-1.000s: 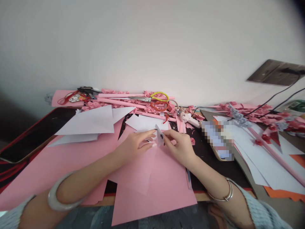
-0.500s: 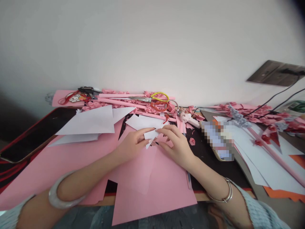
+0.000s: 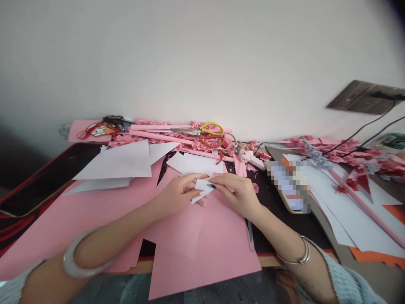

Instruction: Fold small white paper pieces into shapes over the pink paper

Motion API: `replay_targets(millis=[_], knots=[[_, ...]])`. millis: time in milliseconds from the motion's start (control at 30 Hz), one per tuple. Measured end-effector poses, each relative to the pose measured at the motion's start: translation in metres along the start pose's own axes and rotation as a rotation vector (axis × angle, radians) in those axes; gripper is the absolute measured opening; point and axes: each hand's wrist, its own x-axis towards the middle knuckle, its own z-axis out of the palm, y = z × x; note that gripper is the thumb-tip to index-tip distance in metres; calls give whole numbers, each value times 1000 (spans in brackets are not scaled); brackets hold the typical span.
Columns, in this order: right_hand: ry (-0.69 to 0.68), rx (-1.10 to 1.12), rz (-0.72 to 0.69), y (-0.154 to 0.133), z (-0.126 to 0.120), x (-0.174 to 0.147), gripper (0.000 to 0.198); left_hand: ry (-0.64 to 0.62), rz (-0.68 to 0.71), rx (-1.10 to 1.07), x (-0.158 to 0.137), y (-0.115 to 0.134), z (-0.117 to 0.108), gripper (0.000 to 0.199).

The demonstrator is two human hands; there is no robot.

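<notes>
Together, left fingers (image 3: 191, 194), right fingers (image 3: 227, 181) pinching one white slip (image 3: 203, 185), one scissors pair (image 3: 195, 132) behind

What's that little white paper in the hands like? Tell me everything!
The little white paper looks thin and smooth. It seems folded, with a slim pointed part at its lower left. It is held above a pink sheet, between the left hand and the right hand, whose fingers touch it from either side and hide some of its edges.
</notes>
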Motion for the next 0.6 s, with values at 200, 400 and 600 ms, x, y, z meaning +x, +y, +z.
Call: replay_targets(millis=[200,400,600], knots=[[28,372,393,0,4,1,27,29,111,220,-3,-1,-1,63],[-93,483,440,1,7,3,23,39,148,216,-5,-5,-2,53],[-106,337,330,-3,7,3,15,116,122,258,-2,-2,-4,19]])
